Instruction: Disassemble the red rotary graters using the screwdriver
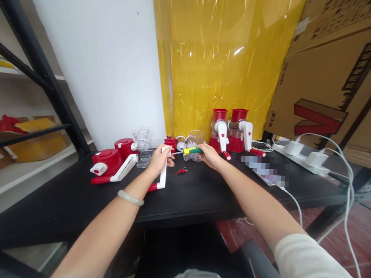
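My left hand (160,160) is closed around a white crank handle (163,177) with a red grip, held over the black table. In my right hand (209,155) is a screwdriver (189,150) with a green and yellow handle. Its metal shaft points left and reaches the upper end of the crank; whether the tip sits in a screw is too small to tell. Below the screwdriver, a small red part (181,171) lies on the table. Clear plastic pieces (196,137) and a round white-and-red part (181,143) stand just behind my hands.
Two red-and-white rotary graters (219,130) stand at the back right. Red bases (107,162) with another crank and a clear hopper (142,135) are at left. A phone (262,170), a white power strip (301,158) with cables, and a large cardboard box (326,87) are at right.
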A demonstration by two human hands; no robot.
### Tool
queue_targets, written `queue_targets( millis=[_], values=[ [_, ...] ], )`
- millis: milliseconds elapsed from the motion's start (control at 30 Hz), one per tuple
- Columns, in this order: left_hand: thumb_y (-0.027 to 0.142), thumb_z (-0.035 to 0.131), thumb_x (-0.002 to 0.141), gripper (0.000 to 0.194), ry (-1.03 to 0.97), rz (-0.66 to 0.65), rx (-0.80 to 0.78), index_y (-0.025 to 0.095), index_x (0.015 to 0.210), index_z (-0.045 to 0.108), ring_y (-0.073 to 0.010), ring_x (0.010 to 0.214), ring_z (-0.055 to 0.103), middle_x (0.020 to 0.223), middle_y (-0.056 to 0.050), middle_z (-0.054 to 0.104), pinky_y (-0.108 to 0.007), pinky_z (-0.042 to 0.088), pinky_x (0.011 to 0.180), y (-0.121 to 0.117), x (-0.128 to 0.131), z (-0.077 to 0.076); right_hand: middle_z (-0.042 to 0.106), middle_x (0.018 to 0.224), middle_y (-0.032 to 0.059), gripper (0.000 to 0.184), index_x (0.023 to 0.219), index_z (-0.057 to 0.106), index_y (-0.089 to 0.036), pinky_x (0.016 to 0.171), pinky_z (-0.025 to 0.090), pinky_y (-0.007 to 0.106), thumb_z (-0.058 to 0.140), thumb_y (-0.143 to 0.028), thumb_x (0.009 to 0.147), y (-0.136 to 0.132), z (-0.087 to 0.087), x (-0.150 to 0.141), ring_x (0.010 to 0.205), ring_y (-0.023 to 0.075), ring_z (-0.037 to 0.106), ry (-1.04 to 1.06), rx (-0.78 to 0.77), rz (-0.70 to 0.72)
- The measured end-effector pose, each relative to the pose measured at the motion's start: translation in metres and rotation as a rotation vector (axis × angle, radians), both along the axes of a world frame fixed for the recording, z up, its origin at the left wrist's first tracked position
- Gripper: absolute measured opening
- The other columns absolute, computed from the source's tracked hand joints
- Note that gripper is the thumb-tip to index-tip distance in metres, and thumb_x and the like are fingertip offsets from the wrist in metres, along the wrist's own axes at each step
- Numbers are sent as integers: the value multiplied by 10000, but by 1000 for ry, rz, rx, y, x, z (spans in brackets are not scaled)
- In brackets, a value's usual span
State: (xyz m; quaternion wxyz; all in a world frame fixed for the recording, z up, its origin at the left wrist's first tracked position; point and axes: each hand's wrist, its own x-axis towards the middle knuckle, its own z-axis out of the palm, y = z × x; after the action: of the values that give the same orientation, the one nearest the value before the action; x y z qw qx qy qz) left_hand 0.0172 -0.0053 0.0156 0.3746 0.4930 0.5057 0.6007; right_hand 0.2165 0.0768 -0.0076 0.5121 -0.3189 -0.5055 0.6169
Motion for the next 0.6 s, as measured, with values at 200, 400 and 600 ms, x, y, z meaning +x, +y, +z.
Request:
queue_targets(
  millis=[200,400,600],
  values=[
    [380,646,791,264,-5,8,3,195,933,523,-123,406,592,577,33,621,-222,516,406,1,-2,0,537,475,-38,329,768,467,-217,372,374,217,592,-471,937,1,-6,2,372,105,487,-303,170,-67],
    [381,638,783,269,-9,-1,8,188,938,532,-122,406,589,579,33,621,-221,508,398,-1,-2,2,485,486,-92,390,808,461,-236,399,341,204,702,-542,822,-1,-5,2,383,81,437,-204,237,-106],
    [405,630,760,301,-58,-29,44,183,941,538,-115,413,582,585,31,632,-222,510,408,-1,-3,4,481,514,-81,377,817,466,-248,435,336,233,695,-547,821,-2,-3,3,427,102,441,-172,264,-169]
  ],
)
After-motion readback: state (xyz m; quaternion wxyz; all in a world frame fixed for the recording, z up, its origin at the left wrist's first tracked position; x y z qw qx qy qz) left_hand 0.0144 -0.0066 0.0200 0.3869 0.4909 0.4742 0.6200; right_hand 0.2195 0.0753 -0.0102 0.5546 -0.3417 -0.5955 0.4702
